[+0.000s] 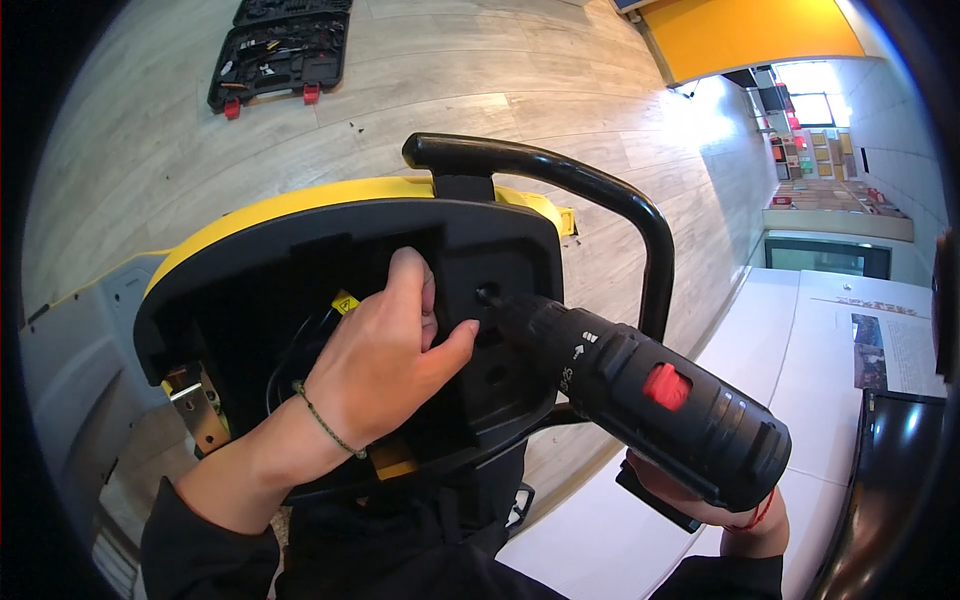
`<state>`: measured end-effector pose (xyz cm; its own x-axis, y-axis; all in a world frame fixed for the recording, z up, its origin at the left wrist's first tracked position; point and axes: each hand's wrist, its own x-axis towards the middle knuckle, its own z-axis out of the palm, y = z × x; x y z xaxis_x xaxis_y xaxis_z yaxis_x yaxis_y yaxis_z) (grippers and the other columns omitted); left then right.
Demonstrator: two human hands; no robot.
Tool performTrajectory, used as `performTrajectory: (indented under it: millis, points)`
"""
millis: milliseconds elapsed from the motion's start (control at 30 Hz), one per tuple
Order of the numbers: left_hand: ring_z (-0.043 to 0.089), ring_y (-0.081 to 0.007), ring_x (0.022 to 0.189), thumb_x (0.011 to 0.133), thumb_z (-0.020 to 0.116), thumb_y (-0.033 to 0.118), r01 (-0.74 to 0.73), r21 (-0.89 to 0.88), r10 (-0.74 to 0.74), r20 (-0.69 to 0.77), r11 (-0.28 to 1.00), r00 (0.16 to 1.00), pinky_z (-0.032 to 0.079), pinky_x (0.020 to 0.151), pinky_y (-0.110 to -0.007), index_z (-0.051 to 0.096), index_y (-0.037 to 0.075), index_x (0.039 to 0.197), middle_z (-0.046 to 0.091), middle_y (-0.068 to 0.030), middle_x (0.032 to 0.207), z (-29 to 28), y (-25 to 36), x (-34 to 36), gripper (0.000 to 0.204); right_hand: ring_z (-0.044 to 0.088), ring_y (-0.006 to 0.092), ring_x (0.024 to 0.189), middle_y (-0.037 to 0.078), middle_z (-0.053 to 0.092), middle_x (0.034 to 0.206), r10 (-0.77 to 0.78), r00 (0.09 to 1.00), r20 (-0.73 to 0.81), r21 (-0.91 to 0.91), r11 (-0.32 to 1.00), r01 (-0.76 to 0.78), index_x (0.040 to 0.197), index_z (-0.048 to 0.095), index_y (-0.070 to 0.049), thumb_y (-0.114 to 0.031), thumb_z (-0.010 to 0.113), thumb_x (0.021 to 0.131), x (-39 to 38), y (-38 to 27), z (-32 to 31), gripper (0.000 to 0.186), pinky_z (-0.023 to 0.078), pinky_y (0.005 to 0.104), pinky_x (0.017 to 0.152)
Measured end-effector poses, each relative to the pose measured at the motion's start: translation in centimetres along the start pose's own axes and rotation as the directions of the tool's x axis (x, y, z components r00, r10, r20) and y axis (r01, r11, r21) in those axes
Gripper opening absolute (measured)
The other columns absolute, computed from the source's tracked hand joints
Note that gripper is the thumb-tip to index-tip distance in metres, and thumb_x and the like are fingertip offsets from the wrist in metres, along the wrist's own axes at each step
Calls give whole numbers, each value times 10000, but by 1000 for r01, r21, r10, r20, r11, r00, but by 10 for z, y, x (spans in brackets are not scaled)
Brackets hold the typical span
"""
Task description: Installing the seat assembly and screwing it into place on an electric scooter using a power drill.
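A cordless drill, black with a red button on top, is in my right hand, whose fingers are mostly hidden under the drill body. Its chuck end points left into a round recess of a black housing with a yellow rim. My left hand reaches into the hollow of the housing, close beside the drill tip. The left fingers bend inward while the thumb stands apart from them; nothing shows between. Where the bit meets the recess is too dark to make out.
A black tubular handle curves around the housing's far right side. Dark cables with a yellow tag and a metal bracket are at its left. An opened tool case lies on the wooden floor. At right stands a white surface.
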<state>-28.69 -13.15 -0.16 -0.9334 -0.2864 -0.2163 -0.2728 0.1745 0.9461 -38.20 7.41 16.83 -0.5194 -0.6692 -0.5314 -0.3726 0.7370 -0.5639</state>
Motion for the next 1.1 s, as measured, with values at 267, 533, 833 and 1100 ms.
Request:
performTrajectory:
  millis: [267, 533, 833, 1100]
  points:
    - [457, -141, 521, 788, 667, 126, 2, -30, -2, 6, 1000, 1000, 389, 505, -282, 378, 44, 851, 454, -44, 598, 0, 1, 1, 306, 602, 221, 983, 54, 669, 947, 26, 1000, -11, -166, 986, -27, 1007, 647, -127, -154, 766, 703, -5, 5, -5, 328, 387, 374, 908]
    - [520, -266, 525, 782, 669, 133, 32, -34, -31, 22, 999, 999, 425, 510, -341, 383, 15, 854, 480, -118, 592, -1, 2, 1, 318, 634, 153, 800, 45, 663, 887, -56, 997, -43, -64, 997, 53, 1024, 648, -72, -17, 716, 699, -1, 4, -3, 336, 528, 305, 746]
    - [467, -142, 524, 786, 671, 130, -6, -9, 6, 4, 1000, 1000, 392, 505, -280, 378, 49, 846, 452, -41, 602, -1, 0, 0, 310, 636, 157, 791, 53, 661, 874, -184, 983, 23, -209, 960, 184, 1019, 644, -64, 5, 720, 688, -2, 5, -3, 347, 531, 306, 746]
    - [470, -133, 523, 788, 671, 131, -21, -1, 21, -3, 1000, 1000, 395, 506, -271, 382, 51, 853, 456, -39, 608, 0, -1, 1, 307, 624, 187, 917, 10, 666, 919, -59, 998, -36, -195, 980, 51, 994, 645, -164, -202, 740, 731, -8, 2, 3, 282, 480, 424, 887]
